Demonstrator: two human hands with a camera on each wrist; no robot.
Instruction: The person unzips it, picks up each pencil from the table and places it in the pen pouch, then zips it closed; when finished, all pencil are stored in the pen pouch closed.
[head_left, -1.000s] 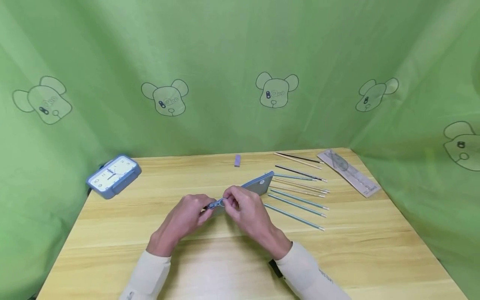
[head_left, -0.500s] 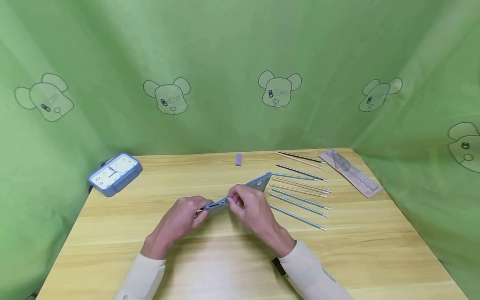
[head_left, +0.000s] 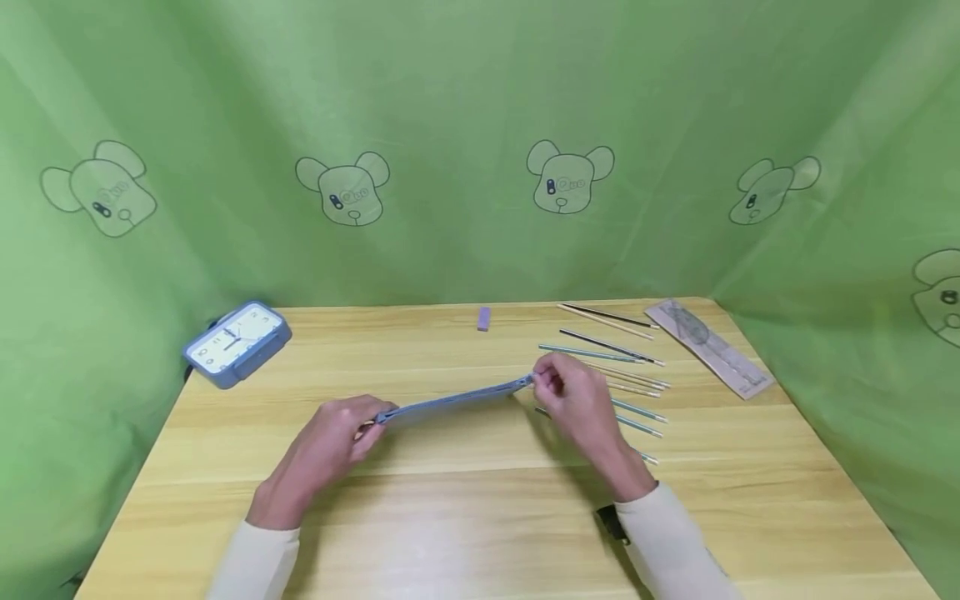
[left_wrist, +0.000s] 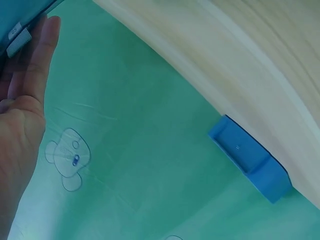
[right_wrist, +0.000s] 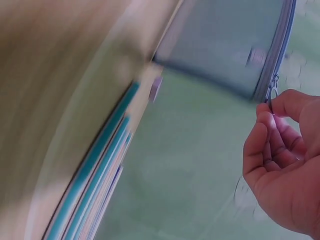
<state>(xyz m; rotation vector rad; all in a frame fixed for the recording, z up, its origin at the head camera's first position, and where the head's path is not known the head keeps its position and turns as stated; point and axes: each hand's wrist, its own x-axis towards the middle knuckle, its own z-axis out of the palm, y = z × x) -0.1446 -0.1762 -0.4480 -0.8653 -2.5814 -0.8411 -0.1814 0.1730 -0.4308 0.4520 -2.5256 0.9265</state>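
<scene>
A blue zip pouch (head_left: 450,402) stretches between my two hands with its zipped edge up. The left hand (head_left: 330,433) grips its left end between thumb and fingers; in the left wrist view a small white label (left_wrist: 19,41) hangs by the fingers. At the right end, my right hand (head_left: 581,408) pinches the ring of the zipper pull (right_wrist: 273,95) between thumb and forefinger. The pouch's see-through grey-blue side shows in the right wrist view. Several pencils (head_left: 592,353) lie to the right, partly hidden under the right hand.
A blue alarm clock (head_left: 238,342) stands at the table's left edge. A purple eraser (head_left: 483,318) lies near the back edge. Towards the right rear corner is a packet of rulers (head_left: 708,348). Green curtain (head_left: 450,83) surrounds the wooden table (head_left: 450,517).
My right hand has drawn the zipper pull rightward from the middle of the pouch to its right end. The left hand has shifted left, still holding the pouch's left end, and the pouch now hangs straighter.
</scene>
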